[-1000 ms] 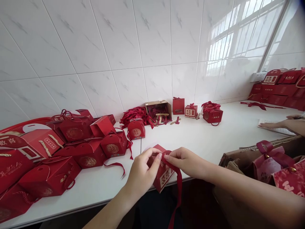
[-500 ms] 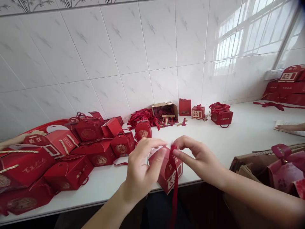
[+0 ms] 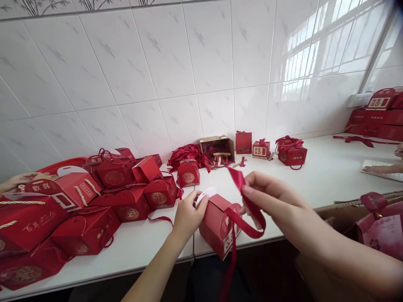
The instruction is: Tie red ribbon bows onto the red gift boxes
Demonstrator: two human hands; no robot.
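Note:
A red gift box with pale printed panels sits at the table's front edge, tilted toward me. My left hand pinches the box's raised flap, whose white inner side shows at the far left corner. A dark red ribbon comes out of the box's right side; one length hangs down over the front. My right hand is closed on the other length, held up to the right of the box with its free end pointing up.
Many finished-looking red boxes crowd the left. Behind are a ribbon heap and an open carton of ribbon pieces. Small boxes stand by the wall. A cardboard carton is at right. Other people's hands show at both sides.
My right hand has moved right and pulled the ribbon's end away from the box top. My left hand has gone from hovering over the box to gripping its flap.

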